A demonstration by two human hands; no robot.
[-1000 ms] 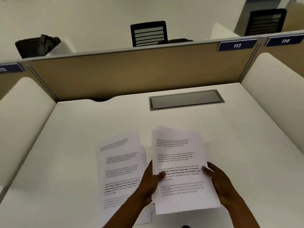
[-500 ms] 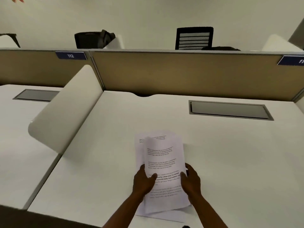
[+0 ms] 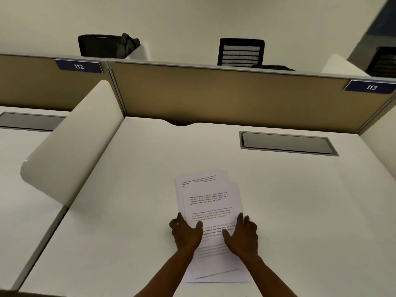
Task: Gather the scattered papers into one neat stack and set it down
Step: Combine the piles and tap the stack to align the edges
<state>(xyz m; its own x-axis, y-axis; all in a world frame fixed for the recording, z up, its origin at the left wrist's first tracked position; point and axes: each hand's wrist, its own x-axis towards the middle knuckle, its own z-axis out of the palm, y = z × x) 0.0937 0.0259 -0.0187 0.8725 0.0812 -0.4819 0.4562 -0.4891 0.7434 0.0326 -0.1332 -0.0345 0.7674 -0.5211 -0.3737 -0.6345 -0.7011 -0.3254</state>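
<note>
Both hands, left (image 3: 186, 232) & right (image 3: 243, 234), flat w/ fingers spread, flanking paper stack (image 3: 209, 202).

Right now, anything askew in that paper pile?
Yes. The paper stack on the desk isn't squared: sheets fan out at the far edge and corners stick out at the near edge. The left hand and right hand flank its sides.
</note>
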